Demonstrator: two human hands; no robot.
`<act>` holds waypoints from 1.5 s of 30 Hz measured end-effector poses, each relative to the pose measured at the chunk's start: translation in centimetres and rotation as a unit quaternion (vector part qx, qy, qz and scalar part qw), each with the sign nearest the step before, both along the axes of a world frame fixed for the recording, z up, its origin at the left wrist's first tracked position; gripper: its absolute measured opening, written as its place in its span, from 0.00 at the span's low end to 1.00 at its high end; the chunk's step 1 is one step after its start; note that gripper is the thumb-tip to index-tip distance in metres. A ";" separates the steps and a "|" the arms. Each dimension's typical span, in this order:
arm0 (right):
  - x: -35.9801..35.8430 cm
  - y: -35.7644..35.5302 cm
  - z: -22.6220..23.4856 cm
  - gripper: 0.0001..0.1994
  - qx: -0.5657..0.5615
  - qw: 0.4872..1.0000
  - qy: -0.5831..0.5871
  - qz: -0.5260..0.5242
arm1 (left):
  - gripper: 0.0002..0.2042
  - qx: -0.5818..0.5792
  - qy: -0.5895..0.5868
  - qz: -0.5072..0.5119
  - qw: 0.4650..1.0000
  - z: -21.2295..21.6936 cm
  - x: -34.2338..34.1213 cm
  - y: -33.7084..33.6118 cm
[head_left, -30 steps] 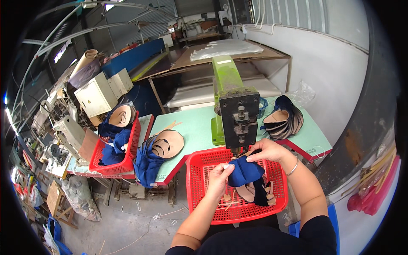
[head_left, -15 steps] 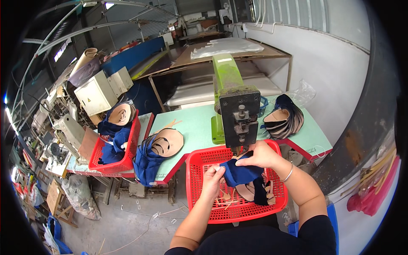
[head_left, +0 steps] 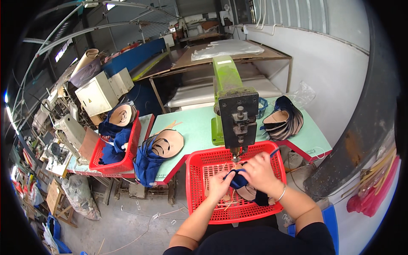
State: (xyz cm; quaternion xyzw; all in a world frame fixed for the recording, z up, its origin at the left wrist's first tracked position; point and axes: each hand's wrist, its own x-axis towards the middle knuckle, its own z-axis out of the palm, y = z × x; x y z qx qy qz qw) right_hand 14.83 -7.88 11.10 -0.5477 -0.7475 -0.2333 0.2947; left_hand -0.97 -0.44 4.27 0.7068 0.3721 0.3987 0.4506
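Just below the middle of the frame, both hands pinch 1 dark blue shoe piece [head_left: 239,180] over the red basket [head_left: 196,187] that sits in front of the person. Fingers of the left hand [head_left: 221,185] are pressed together on the piece's left end, while the right hand [head_left: 261,172], with a thin bangle at its wrist, closes over its right side, directly under the head of the green press machine [head_left: 231,106]. Tan pieces lie in the basket beneath the hands. Behind the basket, a pale green table [head_left: 193,127] carries the machine, and at the table's right end is a fanned stack of tan and blue uppers [head_left: 282,121]. Left of centre, another tan-and-blue pile [head_left: 163,146] hangs over the table's edge, and farther left a 2nd red basket [head_left: 123,148] holds more blue pieces.
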 end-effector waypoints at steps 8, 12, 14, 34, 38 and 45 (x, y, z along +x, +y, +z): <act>-3.5 -2.4 -4.2 0.16 0.007 1.000 -0.028 -0.009 | 0.09 -0.245 -0.293 -0.085 0.920 -2.2 0.9 -1.6; -4.2 -3.1 -4.6 0.17 -0.032 0.999 -0.001 0.039 | 0.08 -0.184 -0.182 -0.090 0.962 -3.2 -0.5 -1.2; -3.8 -3.3 -4.1 0.15 -0.112 0.983 0.113 0.097 | 0.08 -0.162 -0.127 -0.095 0.974 -2.3 -1.7 -1.2; -2.6 -3.7 -4.1 0.10 -0.100 0.928 0.319 0.162 | 0.05 -0.092 -0.237 -0.025 0.967 -1.4 -2.0 -1.2; -1.3 -3.3 -5.4 0.14 -0.244 0.636 0.708 0.184 | 0.06 -0.038 -0.157 -0.117 0.980 -1.0 -3.1 -1.2; -0.2 -3.3 -4.6 0.15 -0.394 0.618 0.636 0.243 | 0.06 0.176 -0.058 -0.193 0.963 1.2 -2.7 -1.3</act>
